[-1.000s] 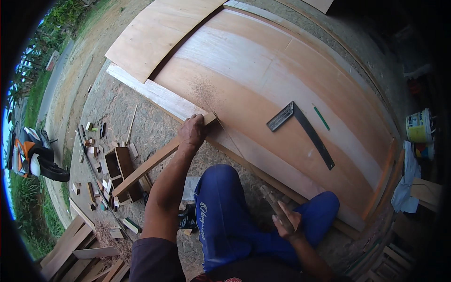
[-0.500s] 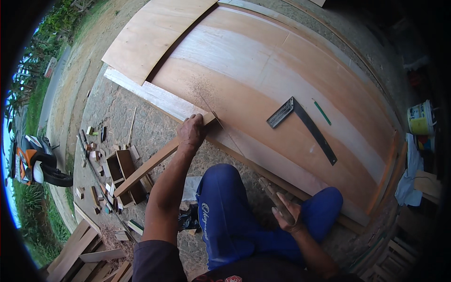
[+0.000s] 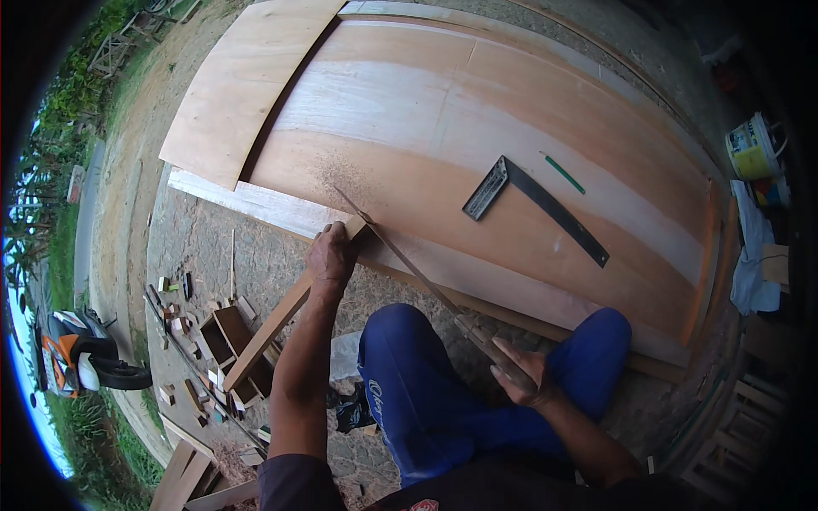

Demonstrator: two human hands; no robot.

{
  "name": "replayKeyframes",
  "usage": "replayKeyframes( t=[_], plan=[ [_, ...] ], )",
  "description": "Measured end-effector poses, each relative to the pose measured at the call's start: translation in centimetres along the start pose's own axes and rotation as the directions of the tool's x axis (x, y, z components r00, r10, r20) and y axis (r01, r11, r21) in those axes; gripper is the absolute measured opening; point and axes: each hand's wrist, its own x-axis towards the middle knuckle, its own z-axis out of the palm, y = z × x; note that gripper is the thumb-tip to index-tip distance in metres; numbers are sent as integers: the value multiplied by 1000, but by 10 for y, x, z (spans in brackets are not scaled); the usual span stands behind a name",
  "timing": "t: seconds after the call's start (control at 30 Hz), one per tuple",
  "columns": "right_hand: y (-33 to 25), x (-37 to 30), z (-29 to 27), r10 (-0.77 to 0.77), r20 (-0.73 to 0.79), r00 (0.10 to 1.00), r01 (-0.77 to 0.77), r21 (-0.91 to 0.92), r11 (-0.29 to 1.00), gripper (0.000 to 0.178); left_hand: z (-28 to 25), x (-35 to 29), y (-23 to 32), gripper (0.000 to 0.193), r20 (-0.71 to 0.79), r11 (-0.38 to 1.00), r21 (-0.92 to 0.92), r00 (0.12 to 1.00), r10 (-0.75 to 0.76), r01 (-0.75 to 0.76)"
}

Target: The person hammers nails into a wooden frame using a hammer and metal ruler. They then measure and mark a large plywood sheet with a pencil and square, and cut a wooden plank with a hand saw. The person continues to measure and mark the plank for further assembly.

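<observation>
My left hand (image 3: 331, 257) is closed around a long square wooden batten (image 3: 271, 330), near its far end. That end rests on the edge of a large wooden panel (image 3: 409, 128). My right hand (image 3: 530, 370) grips the wooden handle of a narrow-bladed handsaw (image 3: 417, 274), low over my right thigh. The blade slants up to the left and crosses the batten's end, just past my left hand. Sawdust (image 3: 345, 180) lies on the panel around the blade's tip. To the right on the panel lie a try square (image 3: 545, 204) and a green pencil (image 3: 562, 173).
A loose plywood sheet (image 3: 247, 77) covers the panel's left end. On the ground at left are a wooden box (image 3: 220, 336) and several wood offcuts. A motorcycle (image 3: 85, 353) stands at far left. At far right are a bucket (image 3: 748, 152) and a pale cloth (image 3: 750, 255).
The view has shifted slightly, so the panel and the tools on it appear further left. More of the saw blade's length shows beyond its handle. My left hand keeps its hold on the batten.
</observation>
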Motion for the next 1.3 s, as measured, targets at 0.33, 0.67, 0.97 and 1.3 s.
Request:
replayKeyframes(
  t=[0.33, 0.67, 0.97, 1.3],
  plan=[
    [8, 7, 1, -69, -54, 996, 67, -34, 997, 66, 6, 2, 3, 39, 81, 998, 41, 996, -49, 46],
    [34, 78, 47, -72, -133, 989, 75, 17, 997, 66, 9, 7, 10, 49, 73, 998, 57, 997, -18, 14],
    [24, 53, 21, 44, -37, 998, -41, 80, 996, 67, 9, 7, 3, 49, 43, 999, 48, 999, -4, 2],
    [16, -3, 2, -45, -23, 999, 45, 42, 998, 68, 0, 4, -2, 49, 21, 994, 95, 998, -53, 51]
  ],
)
